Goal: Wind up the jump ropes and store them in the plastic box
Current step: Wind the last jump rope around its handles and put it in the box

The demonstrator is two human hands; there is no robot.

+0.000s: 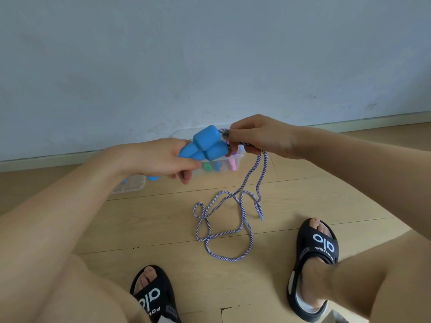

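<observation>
Pale wood-plank floor [163, 220], blue-grey wall [210, 54] behind, light skirting board along the join.

Count: two hands, two blue handles, one striped rope, one plastic box, one lid, two black sandals.

Left hand [163, 159]: fingers curled round the two blue handles [207, 143], held side by side with their thick ends toward the right hand. Narrow ends show below the palm.

Right hand [258, 136]: fingers pinched on the purple-and-white rope [224, 229] just beside the handle ends. Two strands hang from this hand to the floor, where the rest lies in loose crossing loops between the box and the feet.

Clear plastic box [240, 157] stands on the floor by the wall, partly hidden behind both hands. Inside: green, blue and pink pieces, likely other rope handles; exact number cannot be told.

Clear lid [130, 186] lies flat on the floor left of the box, mostly behind the left forearm.

Sandals: left [154, 297], right [312, 264], white lettering on the straps, one on each foot.
</observation>
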